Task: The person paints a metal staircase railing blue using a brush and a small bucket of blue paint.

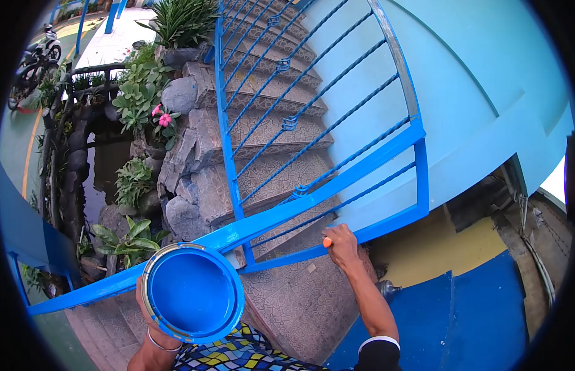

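My left hand [152, 315] is wrapped round the side of an open paint can [193, 292], which holds blue paint and has blue smears on its rim. To the right, my right hand [343, 246] is closed on a brush with an orange handle end [327, 242], beside the lower bar of the blue metal railing [312, 201]; the bristles are hidden. Glossy blue covers the wide slanting rail above that hand. Farther up, the rail's curved top [398, 55] looks grey and worn.
Curved stone-patterned steps [281, 133] rise behind the railing beside a light blue wall [473, 123]. Rocks [187, 217], plants [136, 241] and a dark pond [108, 167] lie left. A clear bottle [386, 289] is at lower right. Motorcycles [37, 65] stand far left.
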A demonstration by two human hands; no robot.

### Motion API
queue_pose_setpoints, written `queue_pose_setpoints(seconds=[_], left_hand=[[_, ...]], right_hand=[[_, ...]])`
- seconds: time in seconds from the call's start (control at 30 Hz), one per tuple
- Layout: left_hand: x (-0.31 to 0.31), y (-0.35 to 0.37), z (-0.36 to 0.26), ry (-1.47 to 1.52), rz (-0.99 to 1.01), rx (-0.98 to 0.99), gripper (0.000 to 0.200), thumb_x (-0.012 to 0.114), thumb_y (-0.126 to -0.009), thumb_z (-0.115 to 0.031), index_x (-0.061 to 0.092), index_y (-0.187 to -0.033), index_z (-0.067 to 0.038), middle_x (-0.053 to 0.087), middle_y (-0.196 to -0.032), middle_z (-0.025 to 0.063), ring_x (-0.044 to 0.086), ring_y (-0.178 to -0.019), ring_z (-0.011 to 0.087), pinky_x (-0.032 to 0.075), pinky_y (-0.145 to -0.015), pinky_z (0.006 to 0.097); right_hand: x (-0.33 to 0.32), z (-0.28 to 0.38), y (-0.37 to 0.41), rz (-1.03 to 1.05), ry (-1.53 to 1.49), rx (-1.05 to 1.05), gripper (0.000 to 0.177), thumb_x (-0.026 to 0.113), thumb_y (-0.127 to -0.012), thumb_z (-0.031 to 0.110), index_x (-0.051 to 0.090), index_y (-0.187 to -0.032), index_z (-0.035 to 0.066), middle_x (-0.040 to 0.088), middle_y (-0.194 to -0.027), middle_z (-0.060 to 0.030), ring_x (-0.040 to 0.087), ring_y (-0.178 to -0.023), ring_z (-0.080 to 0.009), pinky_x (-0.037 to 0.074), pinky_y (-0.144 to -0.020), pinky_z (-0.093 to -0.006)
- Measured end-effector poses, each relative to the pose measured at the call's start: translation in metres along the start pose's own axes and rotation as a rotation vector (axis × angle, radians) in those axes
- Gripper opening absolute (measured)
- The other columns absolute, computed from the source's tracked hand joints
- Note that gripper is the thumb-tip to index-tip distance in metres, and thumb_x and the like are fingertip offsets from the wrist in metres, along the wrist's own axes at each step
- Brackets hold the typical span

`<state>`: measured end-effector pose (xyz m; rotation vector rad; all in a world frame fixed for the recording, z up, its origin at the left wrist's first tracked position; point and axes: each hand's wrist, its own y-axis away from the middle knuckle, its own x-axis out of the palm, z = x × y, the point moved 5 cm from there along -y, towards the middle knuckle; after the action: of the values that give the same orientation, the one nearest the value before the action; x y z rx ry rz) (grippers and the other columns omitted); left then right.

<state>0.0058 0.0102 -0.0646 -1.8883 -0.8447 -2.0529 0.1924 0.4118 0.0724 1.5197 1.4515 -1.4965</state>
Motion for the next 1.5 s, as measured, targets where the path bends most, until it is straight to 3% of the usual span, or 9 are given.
queue_pose_setpoints(seconds=[0.13,0.4,0.57,0.8,0.9,1.13,1.23,1.37,1.5], left_hand=[[-0.003,0.003,0.001,-0.001,0.008,0.007,0.071,0.062,-0.094,-0.057,0.054,-0.145,-0.009,0.060,-0.146,0.0135,0.055,-0.135,0.0318,0.046,-0.114,0.0501],[0.002,-0.004,0.002,-0.029,0.014,-0.002,0.071,0.063,-0.093,-0.057,0.054,-0.145,-0.009,0.060,-0.146,0.0133,0.055,-0.135,0.0315,0.046,-0.114,0.0499],[0.002,-0.008,0.005,-0.062,0.002,-0.030,0.071,0.063,-0.093,-0.057,0.054,-0.145,-0.009,0.059,-0.147,0.0133,0.055,-0.135,0.0314,0.045,-0.115,0.0498],[-0.027,0.003,0.006,-0.124,-0.039,-0.057,0.071,0.064,-0.093,-0.057,0.054,-0.145,-0.009,0.059,-0.147,0.0131,0.055,-0.136,0.0311,0.045,-0.115,0.0496],[-0.052,0.009,0.006,-0.157,-0.054,-0.062,0.071,0.064,-0.093,-0.057,0.054,-0.145,-0.009,0.059,-0.147,0.0131,0.055,-0.136,0.0310,0.045,-0.115,0.0495],[-0.066,-0.022,0.006,-0.252,-0.023,-0.084,0.071,0.064,-0.092,-0.056,0.054,-0.145,-0.009,0.059,-0.147,0.0129,0.055,-0.136,0.0308,0.044,-0.116,0.0494],[-0.043,-0.046,0.014,-0.275,0.044,-0.096,0.071,0.065,-0.092,-0.056,0.054,-0.145,-0.009,0.059,-0.147,0.0129,0.055,-0.136,0.0307,0.044,-0.116,0.0493],[-0.019,-0.065,0.025,-0.298,0.110,-0.115,0.072,0.065,-0.092,-0.056,0.054,-0.145,-0.009,0.059,-0.147,0.0128,0.054,-0.137,0.0306,0.044,-0.116,0.0492],[-0.035,-0.065,0.019,-0.307,0.114,-0.110,0.072,0.065,-0.092,-0.056,0.054,-0.145,-0.009,0.059,-0.147,0.0127,0.054,-0.137,0.0305,0.044,-0.117,0.0491]], right_hand=[[-0.035,-0.004,-0.032,-0.240,-0.117,0.035,0.030,0.076,-0.076,-0.004,0.074,-0.103,0.008,0.074,-0.110,-0.0098,0.066,-0.103,-0.0325,0.056,-0.087,-0.0442],[-0.094,-0.007,-0.044,-0.715,0.202,-0.031,0.032,0.072,-0.079,-0.002,0.076,-0.108,0.010,0.071,-0.119,-0.0129,0.063,-0.108,-0.0344,0.054,-0.089,-0.0456],[-0.009,-0.003,-0.021,-0.380,0.334,-0.006,0.018,0.063,-0.086,0.015,0.075,-0.099,0.011,0.068,-0.120,-0.0093,0.058,-0.115,-0.0322,0.049,-0.098,-0.0451],[0.047,0.013,0.000,-0.019,-0.082,0.135,0.024,0.075,-0.074,0.001,0.075,-0.095,0.012,0.073,-0.106,-0.0014,0.064,-0.105,-0.0267,0.056,-0.085,-0.0401],[0.009,0.006,-0.013,-0.318,-0.174,0.192,0.026,0.076,-0.075,-0.001,0.075,-0.098,0.011,0.073,-0.107,-0.0039,0.066,-0.101,-0.0284,0.058,-0.079,-0.0398],[-0.108,-0.009,-0.033,-0.913,0.215,0.164,0.027,0.075,-0.078,0.004,0.076,-0.103,0.011,0.071,-0.114,-0.0058,0.064,-0.110,-0.0294,0.059,-0.089,-0.0405],[-0.087,-0.002,-0.027,-0.744,0.176,0.120,0.031,0.076,-0.076,0.001,0.075,-0.105,0.010,0.070,-0.119,-0.0080,0.064,-0.114,-0.0324,0.057,-0.090,-0.0401],[0.011,0.001,0.006,-0.390,0.048,0.100,0.032,0.078,-0.075,0.003,0.077,-0.106,0.013,0.071,-0.118,-0.0069,0.063,-0.119,-0.0298,0.058,-0.091,-0.0387],[0.008,0.009,0.027,-0.412,-0.443,0.435,0.022,0.080,-0.084,0.008,0.078,-0.107,0.010,0.076,-0.104,-0.0041,0.069,-0.100,-0.0214,0.059,-0.088,-0.0350]])
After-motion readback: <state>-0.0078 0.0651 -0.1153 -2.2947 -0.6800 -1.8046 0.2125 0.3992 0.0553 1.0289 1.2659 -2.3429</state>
